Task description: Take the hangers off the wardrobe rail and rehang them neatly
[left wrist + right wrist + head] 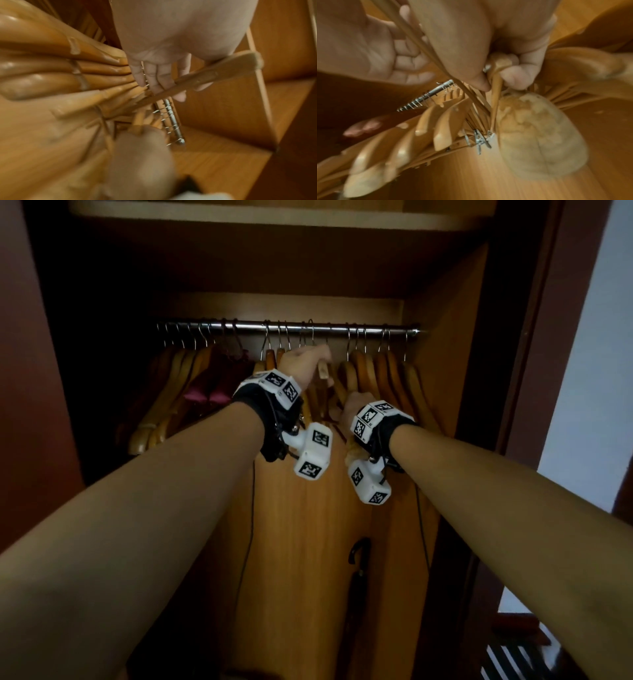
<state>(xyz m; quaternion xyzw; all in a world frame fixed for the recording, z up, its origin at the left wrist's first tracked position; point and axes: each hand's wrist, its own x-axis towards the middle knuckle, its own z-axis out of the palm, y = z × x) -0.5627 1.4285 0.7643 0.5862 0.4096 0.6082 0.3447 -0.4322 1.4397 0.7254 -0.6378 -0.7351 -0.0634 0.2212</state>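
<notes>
wardrobe rail [342, 327] overhead, left hand [306, 358] and right hand [356, 402] each grip a wooden hanger [322, 371].

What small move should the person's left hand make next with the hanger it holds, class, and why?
Probably lift the pale hanger so its hook clears the rail. The left hand already grips it just below the rail, between two packed groups of hangers, while the right hand holds a neighbouring hanger lower down.
</notes>
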